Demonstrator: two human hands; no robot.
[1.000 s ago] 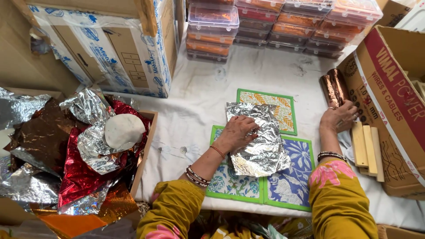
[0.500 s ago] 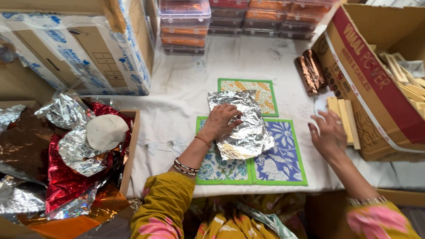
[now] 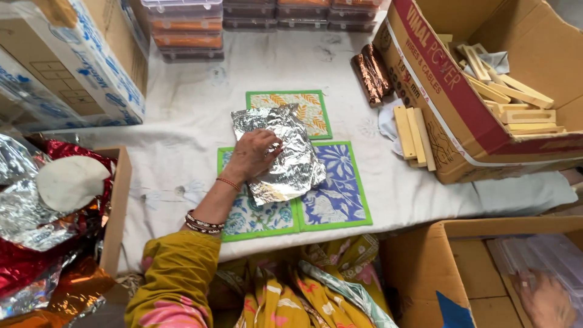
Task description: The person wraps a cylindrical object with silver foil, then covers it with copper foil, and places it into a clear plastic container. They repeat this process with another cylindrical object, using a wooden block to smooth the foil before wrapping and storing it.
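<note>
Cloth of white colour covers the desk, and it gives a flat base for the work. Large cardboard boxes stand around it: the one on the right holds pale wooden blocks, and a few more blocks lie just beside it, near at hand. Three patterned mats with green edges lie close together in the middle, and a crumpled sheet of silver foil rests across them. The left hand lies flat on the foil with the fingers spread and slightly bent; it presses the sheet down and does not grip it, which seems to keep the foil from sliding or curling. The right hand is low in a box at the bottom right, touching clear plastic containers; how far it is open, I cannot tell.
</note>
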